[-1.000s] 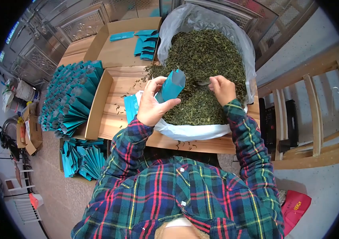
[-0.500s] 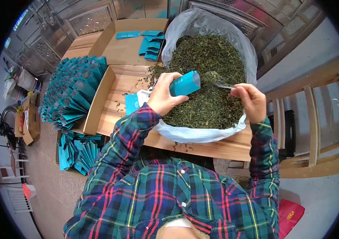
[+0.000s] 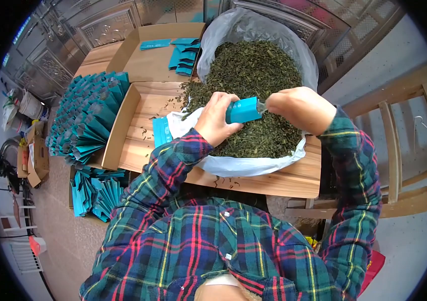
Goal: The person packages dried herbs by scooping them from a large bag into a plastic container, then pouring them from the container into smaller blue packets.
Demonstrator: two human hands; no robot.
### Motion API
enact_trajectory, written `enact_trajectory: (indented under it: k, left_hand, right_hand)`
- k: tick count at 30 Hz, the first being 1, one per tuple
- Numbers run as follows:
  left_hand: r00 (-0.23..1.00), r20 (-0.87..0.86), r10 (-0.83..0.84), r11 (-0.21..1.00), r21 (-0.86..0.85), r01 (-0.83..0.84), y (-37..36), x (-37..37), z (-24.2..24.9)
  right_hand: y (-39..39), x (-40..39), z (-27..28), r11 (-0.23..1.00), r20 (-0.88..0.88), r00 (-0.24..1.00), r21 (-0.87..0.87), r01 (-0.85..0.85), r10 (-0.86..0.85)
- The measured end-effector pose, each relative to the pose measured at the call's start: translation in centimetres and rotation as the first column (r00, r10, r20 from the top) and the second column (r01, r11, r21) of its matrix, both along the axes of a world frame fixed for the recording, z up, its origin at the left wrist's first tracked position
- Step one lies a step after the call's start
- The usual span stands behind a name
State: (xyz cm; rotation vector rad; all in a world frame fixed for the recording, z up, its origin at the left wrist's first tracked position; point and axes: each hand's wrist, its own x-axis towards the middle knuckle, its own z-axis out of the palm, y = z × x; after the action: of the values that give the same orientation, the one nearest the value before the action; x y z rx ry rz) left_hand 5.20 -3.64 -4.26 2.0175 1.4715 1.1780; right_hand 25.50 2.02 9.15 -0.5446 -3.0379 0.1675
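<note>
My left hand (image 3: 214,119) is wrapped round a small teal packet (image 3: 242,111), held tilted on its side with its open mouth facing right. My right hand (image 3: 301,109) is closed on a spoon (image 3: 263,107); only a bit of it shows at the packet's mouth, the rest hidden by the fingers. Below both hands lies a heap of dried green leaves (image 3: 253,65) in a clear plastic bag (image 3: 259,166). Another teal packet (image 3: 162,131) lies on the table, left of my left hand.
A cardboard box (image 3: 122,128) packed with upright teal packets (image 3: 90,113) stands on the left. Behind it, a cardboard tray (image 3: 148,62) holds several flat packets (image 3: 184,59). More packets (image 3: 95,193) sit lower down. Loose leaves dot the wooden table (image 3: 293,183). A wooden frame (image 3: 393,150) leans at right.
My right hand has moved left and turned over, bringing the spoon from above the leaves to the packet's mouth. The packet has shifted slightly right and lies more level.
</note>
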Motion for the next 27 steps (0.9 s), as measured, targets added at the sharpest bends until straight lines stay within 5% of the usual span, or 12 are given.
enact_trajectory:
  k: [3,7,11,15,16,17,19,23,27]
  left_hand:
    - [0.996,0.090,0.027,0.999,0.028,-0.029,0.4,1.0,-0.4]
    - [0.984,0.169,0.063,0.998,-0.035,-0.057,0.4,1.0,0.1]
    - [0.979,0.195,0.059,0.998,-0.042,-0.052,0.4,0.5,0.1]
    - [0.960,0.264,0.087,0.996,-0.025,-0.084,0.1,-0.5,0.0]
    - [0.960,0.267,0.083,0.997,-0.026,-0.079,0.0,-0.7,-0.1]
    - [0.942,0.326,0.078,0.997,-0.032,-0.072,-0.2,-0.9,-0.2]
    - [0.896,0.438,0.068,0.998,-0.036,-0.058,-0.5,-1.4,-0.3]
    - [0.884,0.461,0.082,0.996,-0.072,-0.055,-1.2,-1.6,-0.1]
    - [0.865,0.498,0.064,0.997,-0.065,-0.037,-1.4,-1.8,-0.3]
  right_hand:
    - [-1.0,-1.5,0.9,0.990,0.205,0.978,0.125,-0.061,0.034]
    - [-3.3,-1.9,2.1,0.967,0.152,0.988,0.256,-0.007,-0.033]
    - [-4.6,-0.1,2.2,0.905,-0.110,0.992,0.412,0.108,-0.068]
    - [-3.0,3.7,-2.1,0.924,-0.404,0.903,0.270,0.269,-0.145]
    - [-1.9,4.6,-4.9,0.912,-0.434,0.804,-0.245,0.329,-0.406]
    - [-1.2,5.2,-7.4,0.660,-0.324,0.696,-0.695,0.284,-0.641]
    - [-1.1,4.9,-10.6,0.215,-0.026,0.587,-0.943,0.255,-0.809]
    - [0.7,4.5,-15.1,0.086,0.038,0.478,-0.968,0.235,-0.877]
    - [3.3,3.4,-15.7,0.314,-0.157,0.434,-0.895,0.317,-0.887]
